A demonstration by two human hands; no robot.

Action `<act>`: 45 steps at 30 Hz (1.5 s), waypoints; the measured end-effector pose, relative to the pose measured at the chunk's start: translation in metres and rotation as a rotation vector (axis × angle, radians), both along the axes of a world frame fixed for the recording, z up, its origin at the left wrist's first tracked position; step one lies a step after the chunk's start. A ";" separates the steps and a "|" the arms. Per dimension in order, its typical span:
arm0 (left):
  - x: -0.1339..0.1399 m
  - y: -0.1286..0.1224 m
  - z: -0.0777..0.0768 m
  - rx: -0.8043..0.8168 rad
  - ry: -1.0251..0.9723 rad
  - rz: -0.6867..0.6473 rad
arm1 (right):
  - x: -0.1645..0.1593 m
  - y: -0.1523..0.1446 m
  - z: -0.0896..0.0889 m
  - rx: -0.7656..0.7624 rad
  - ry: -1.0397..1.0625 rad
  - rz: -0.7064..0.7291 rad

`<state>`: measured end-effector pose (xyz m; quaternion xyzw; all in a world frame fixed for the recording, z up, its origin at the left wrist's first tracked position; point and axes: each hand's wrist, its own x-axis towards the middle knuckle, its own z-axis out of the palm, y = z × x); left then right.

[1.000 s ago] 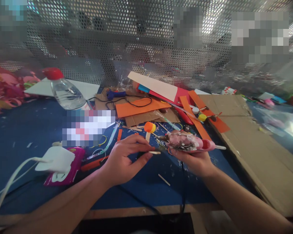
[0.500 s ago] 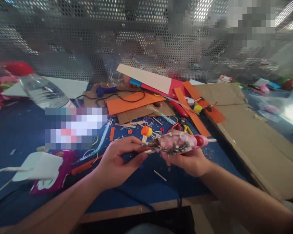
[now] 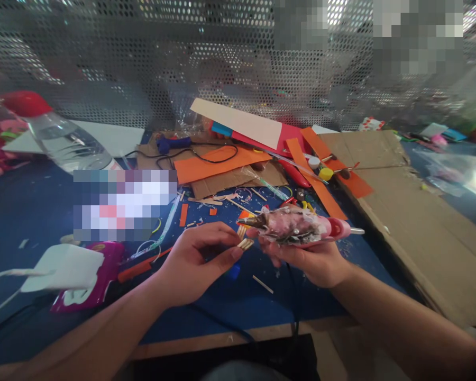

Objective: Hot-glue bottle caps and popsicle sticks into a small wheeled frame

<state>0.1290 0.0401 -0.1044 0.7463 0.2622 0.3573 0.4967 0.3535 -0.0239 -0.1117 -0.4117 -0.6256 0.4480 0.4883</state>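
Observation:
My right hand is wrapped round a pink hot glue gun, its body smeared with grey and whitish residue. A glue stick pokes out of its rear end, and the dark nozzle points left. Between thumb and fingers, my left hand pinches a small bundle of short wooden sticks. The nozzle hangs just above these sticks. Behind it shows part of an orange piece, mostly hidden by the nozzle. One loose wooden stick lies on the blue table below the hands.
A water bottle with a red cap stands at left, near a white charger on a purple object. Orange strips, cardboard and a blue tool with a black cord lie around. A perforated metal screen rises behind.
The glue gun has shifted slightly right and up, its nozzle lifting away from the stick bundle. More of the bundle's ends now shows, while the orange piece is more covered.

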 end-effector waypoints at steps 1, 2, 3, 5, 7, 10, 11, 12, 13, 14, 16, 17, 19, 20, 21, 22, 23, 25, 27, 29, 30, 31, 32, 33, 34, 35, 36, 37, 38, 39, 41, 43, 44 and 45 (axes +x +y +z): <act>0.000 0.000 0.000 0.015 0.004 -0.004 | 0.000 0.000 0.001 -0.002 -0.004 -0.001; -0.001 0.001 0.000 0.026 0.009 -0.013 | 0.000 0.000 0.001 -0.006 -0.003 0.000; -0.001 0.001 0.000 0.032 0.011 -0.023 | 0.000 -0.001 0.001 -0.011 0.000 0.002; -0.002 0.001 0.000 0.028 0.017 -0.042 | 0.000 -0.001 0.002 -0.021 0.011 0.008; -0.002 0.002 0.000 0.019 0.019 -0.053 | -0.001 -0.001 0.002 -0.021 0.026 0.015; -0.002 0.002 -0.001 0.005 0.021 -0.055 | -0.002 -0.001 0.002 -0.012 0.039 0.022; -0.002 0.002 -0.002 0.005 0.023 -0.053 | -0.002 -0.001 0.002 -0.018 0.042 0.019; -0.002 0.002 -0.002 0.010 0.022 -0.050 | -0.002 -0.001 0.001 -0.027 0.045 0.012; -0.001 0.002 -0.003 0.017 0.020 -0.045 | -0.001 -0.002 0.000 -0.040 0.045 0.007; -0.001 0.002 -0.003 0.023 0.021 -0.040 | -0.001 -0.002 -0.001 -0.047 0.044 0.001; -0.001 0.002 -0.002 0.016 0.038 -0.034 | -0.001 -0.001 -0.004 -0.053 0.059 -0.030; -0.002 0.002 -0.001 0.006 0.054 -0.030 | -0.001 0.000 -0.006 -0.055 0.085 -0.061; -0.002 0.003 0.000 -0.006 0.092 -0.023 | -0.001 0.003 -0.007 -0.044 0.190 -0.157; -0.003 0.003 0.000 -0.008 0.103 -0.020 | -0.001 0.005 -0.007 -0.036 0.256 -0.211; -0.003 0.003 0.000 -0.007 0.107 -0.018 | -0.002 0.008 -0.006 -0.030 0.317 -0.254; -0.003 0.003 0.000 -0.007 0.104 -0.016 | -0.002 0.010 -0.004 -0.023 0.365 -0.286; -0.003 0.003 -0.001 -0.009 0.099 -0.011 | -0.002 0.012 -0.002 -0.021 0.399 -0.310; -0.004 0.004 -0.002 -0.008 0.092 0.020 | -0.003 0.014 0.003 -0.037 0.419 -0.329; -0.004 0.004 -0.004 0.005 0.091 0.062 | -0.003 0.013 0.006 -0.072 0.403 -0.308; -0.004 0.005 -0.004 0.012 0.090 0.096 | -0.003 0.011 0.007 -0.129 0.373 -0.246; -0.004 0.005 -0.005 0.010 0.087 0.106 | -0.004 0.010 0.007 -0.160 0.358 -0.199; -0.004 0.006 -0.005 0.007 0.083 0.109 | -0.005 0.009 0.007 -0.188 0.348 -0.147; -0.004 0.006 -0.004 0.003 0.077 0.110 | -0.006 0.009 0.006 -0.212 0.343 -0.095; -0.004 0.006 -0.004 0.002 0.071 0.108 | -0.008 0.009 0.006 -0.232 0.348 -0.044; -0.004 0.006 -0.004 0.006 0.064 0.105 | -0.009 0.009 0.006 -0.248 0.363 0.002; -0.004 0.006 -0.004 0.011 0.057 0.104 | -0.010 0.010 0.005 -0.260 0.383 0.039; -0.004 0.005 -0.004 0.018 0.048 0.108 | -0.010 0.010 0.005 -0.270 0.405 0.064; -0.004 0.005 -0.004 0.025 0.037 0.114 | -0.011 0.010 0.005 -0.279 0.425 0.081; -0.004 0.005 -0.004 0.033 0.024 0.118 | -0.011 0.010 0.005 -0.288 0.440 0.091; -0.003 0.005 -0.004 0.041 0.009 0.120 | -0.011 0.010 0.005 -0.296 0.449 0.096; -0.003 0.004 -0.004 0.061 -0.017 0.119 | -0.010 0.010 0.006 -0.312 0.457 0.098; -0.003 0.004 -0.003 0.089 -0.025 0.121 | -0.011 0.009 0.008 -0.331 0.464 0.099; -0.003 0.004 -0.003 0.102 -0.028 0.126 | -0.012 0.009 0.009 -0.340 0.470 0.098; -0.003 0.004 -0.003 0.111 -0.035 0.130 | -0.012 0.008 0.010 -0.346 0.478 0.096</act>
